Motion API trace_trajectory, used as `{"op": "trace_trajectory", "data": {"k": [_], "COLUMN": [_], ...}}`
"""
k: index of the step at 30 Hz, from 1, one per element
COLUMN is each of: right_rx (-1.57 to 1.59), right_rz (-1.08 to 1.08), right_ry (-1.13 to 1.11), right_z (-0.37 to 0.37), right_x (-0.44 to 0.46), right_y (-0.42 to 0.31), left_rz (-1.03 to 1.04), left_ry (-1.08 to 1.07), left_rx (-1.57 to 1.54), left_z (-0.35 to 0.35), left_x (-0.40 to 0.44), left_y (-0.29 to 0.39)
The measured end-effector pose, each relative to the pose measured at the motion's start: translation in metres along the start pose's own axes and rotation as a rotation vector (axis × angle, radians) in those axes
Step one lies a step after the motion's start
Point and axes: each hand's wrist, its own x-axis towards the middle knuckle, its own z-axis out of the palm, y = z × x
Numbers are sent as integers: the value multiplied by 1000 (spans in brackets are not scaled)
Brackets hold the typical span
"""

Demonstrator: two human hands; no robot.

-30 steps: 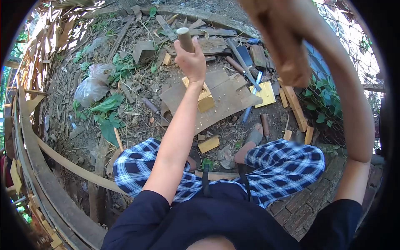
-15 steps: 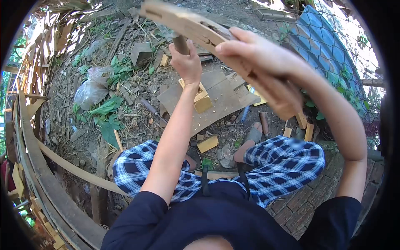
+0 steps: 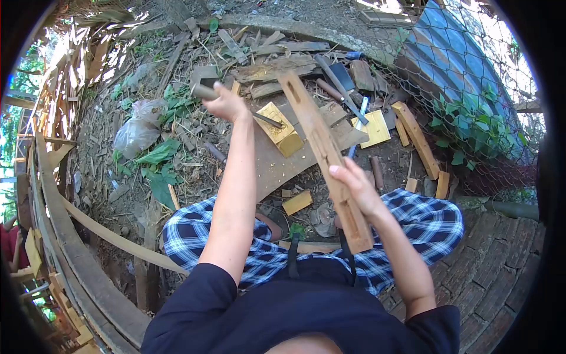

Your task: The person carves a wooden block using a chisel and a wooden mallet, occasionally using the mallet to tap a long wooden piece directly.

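My left hand (image 3: 229, 104) is closed around a chisel (image 3: 204, 92), its thick handle end sticking out past the thumb to the left. The chisel lies strongly tilted, and its dark blade reaches the chip-strewn hollow in the top of a yellow wooden block (image 3: 289, 143). That block rests on a worn flat board (image 3: 300, 167) on the ground. In my right hand (image 3: 358, 187) is a long wooden bar (image 3: 318, 133) with slots cut in it, gripped near its lower end. The bar slants up and left, its far end above the block's right side.
Right of the block lie a square yellow wood piece (image 3: 375, 131), a long timber (image 3: 416, 140) and several tools. A small yellow offcut (image 3: 297, 202) lies near my feet. A plastic bag (image 3: 140, 127) sits left among leaves. Chain-link fence (image 3: 471, 76) stands at right.
My right hand has lowered the slotted bar from high overhead toward my lap. My left hand has shifted left and down, tilting the chisel, and the block is now more in view.
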Motion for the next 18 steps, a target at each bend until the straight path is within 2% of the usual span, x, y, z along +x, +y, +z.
{"op": "trace_trajectory", "data": {"k": [1,2,5,8,11,12,14,17,18], "right_rx": [18,50,105,131,149,161,154,151,169], "right_rz": [22,48,92,104,80,67,51,36,43], "right_ry": [5,8,17,22,42,40,55,69,88], "right_z": [3,6,13,14,8,7,2,-3,-3], "right_x": [-5,-8,-18,-24,-30,-33,-36,-36,-36], "right_y": [8,17,30,34,35,35,36,38,39], "left_rz": [-286,-388,-549,-834,-809,-825,-684,-322,-276], "left_ry": [16,35,214,548,464,430,343,62,-21], "left_rx": [11,-3,47,20,15,-164,-343,-402,-388], "left_z": [-13,-28,-46,-59,-58,-56,-49,-41,-39], "left_x": [3,-8,-13,-34,-49,-46,-36,-15,-15], "left_y": [-3,32,34,25,39,51,71,93,100]}}
